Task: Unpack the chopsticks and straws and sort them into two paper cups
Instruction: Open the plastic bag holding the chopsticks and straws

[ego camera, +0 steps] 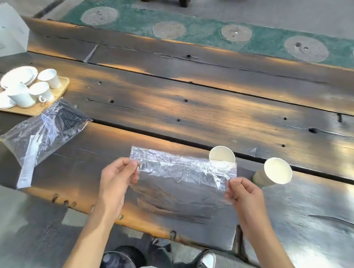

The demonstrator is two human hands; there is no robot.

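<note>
At the lower centre of the frame a clear plastic bag (181,173) is held stretched above the counter (195,114), each end pinched shut in the grip of the left hand (116,176) and right hand (242,194), probably to open or flatten it. It looks empty. Two paper cups (222,157) stand just beyond, within reach for sorting. The bag of black straws (49,130) lies at middle left, unopened.

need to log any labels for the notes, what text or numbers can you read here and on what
None can be read.
White packet under the straw bag: faint print near its lower end, too blurred.
White box: a round mark, unreadable.
Right paper cup: a green band, no legible words.
Clear bag held by the left hand and right hand: no print visible.
</note>
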